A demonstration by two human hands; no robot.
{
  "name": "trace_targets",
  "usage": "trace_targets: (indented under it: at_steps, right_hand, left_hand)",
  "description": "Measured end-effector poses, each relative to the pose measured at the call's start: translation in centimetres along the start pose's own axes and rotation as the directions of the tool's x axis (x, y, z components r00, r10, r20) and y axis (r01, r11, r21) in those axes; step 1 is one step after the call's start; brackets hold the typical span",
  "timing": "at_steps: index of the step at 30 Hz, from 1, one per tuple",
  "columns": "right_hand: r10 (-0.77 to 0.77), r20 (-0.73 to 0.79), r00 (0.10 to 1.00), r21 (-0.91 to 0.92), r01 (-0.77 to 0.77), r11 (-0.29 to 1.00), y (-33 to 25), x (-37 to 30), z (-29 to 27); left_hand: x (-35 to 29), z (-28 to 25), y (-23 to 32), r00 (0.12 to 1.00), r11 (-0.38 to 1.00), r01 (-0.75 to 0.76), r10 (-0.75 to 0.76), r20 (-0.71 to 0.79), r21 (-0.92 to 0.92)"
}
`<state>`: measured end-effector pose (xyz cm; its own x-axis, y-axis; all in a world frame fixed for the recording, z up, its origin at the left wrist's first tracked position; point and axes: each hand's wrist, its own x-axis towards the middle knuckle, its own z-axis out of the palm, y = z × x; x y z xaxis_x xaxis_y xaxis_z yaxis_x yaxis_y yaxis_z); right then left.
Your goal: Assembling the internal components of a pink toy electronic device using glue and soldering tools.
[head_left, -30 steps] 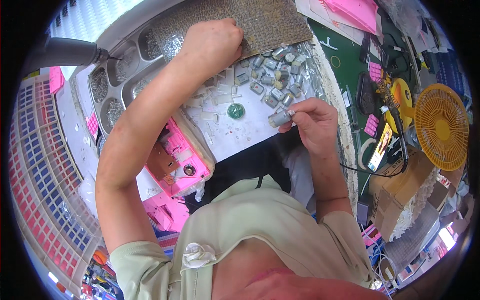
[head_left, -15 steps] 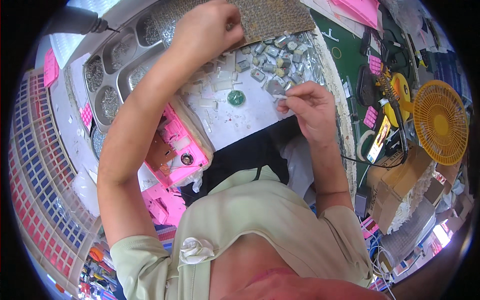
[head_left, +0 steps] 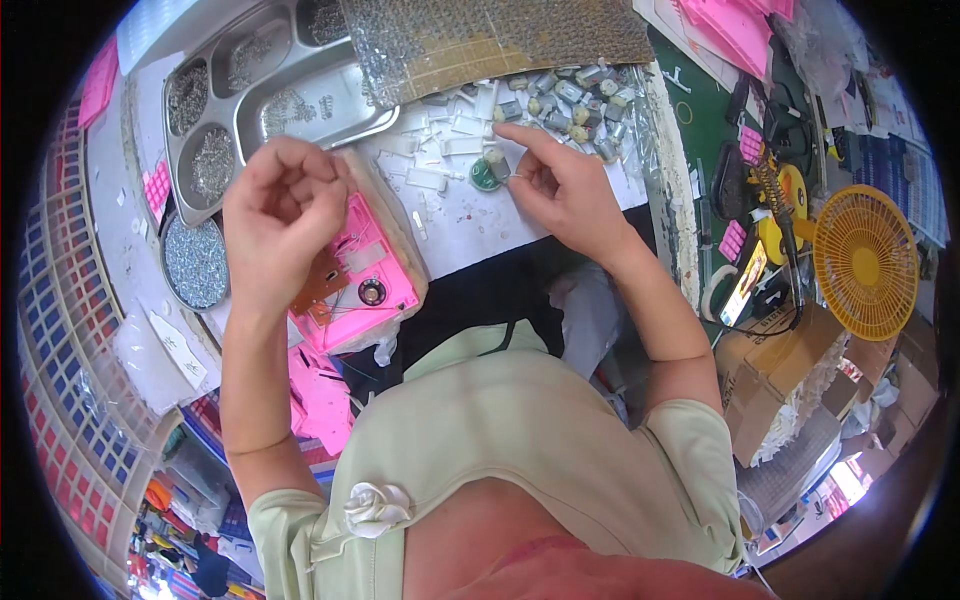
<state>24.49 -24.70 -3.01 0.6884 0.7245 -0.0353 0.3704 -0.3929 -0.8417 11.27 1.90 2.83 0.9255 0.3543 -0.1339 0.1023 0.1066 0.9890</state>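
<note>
My left hand [head_left: 283, 215] hovers over the pink plastic housing [head_left: 385, 258] and the near edge of the metal tray. Its fingers are curled together, and whatever they hold, if anything, is hidden. At the front of the white work surface, my right hand [head_left: 568, 195] pinches a small grey motor [head_left: 497, 163] with a white bit at its side. That motor is just over a round green piece [head_left: 486, 176]. Inside the housing are a round speaker-like part [head_left: 372, 291], a brown board [head_left: 322, 282] and thin wires.
Small motors [head_left: 585, 105] are heaped behind my right hand, with clear plastic pieces [head_left: 462, 146] beside them. A compartment tray [head_left: 240, 150] of small metal parts and a round dish [head_left: 195, 262] stand left. A soldering iron [head_left: 775, 190] and yellow fan [head_left: 865, 262] are right.
My left hand has come back from the brown sheet at the far side to above the pink housing. The right hand has moved left with the motor, toward the green piece.
</note>
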Motion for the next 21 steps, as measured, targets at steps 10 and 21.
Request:
trace_targets:
  at_steps: [10,21]
  right_hand:
    - [-0.287,0.208,0.935,-0.482,0.354,0.802,-1.1,1.7,0.0]
    - [0.345,0.11,0.932,0.882,-0.252,0.398,-2.1,-2.2,-1.6]
  left_hand:
    - [-7.5,-0.3,-2.8,0.999,0.997,0.031,-0.03,0.023,-0.07]
    - [-9.7,1.7,-4.3,1.0,1.0,-0.004,0.004,0.018,-0.004]
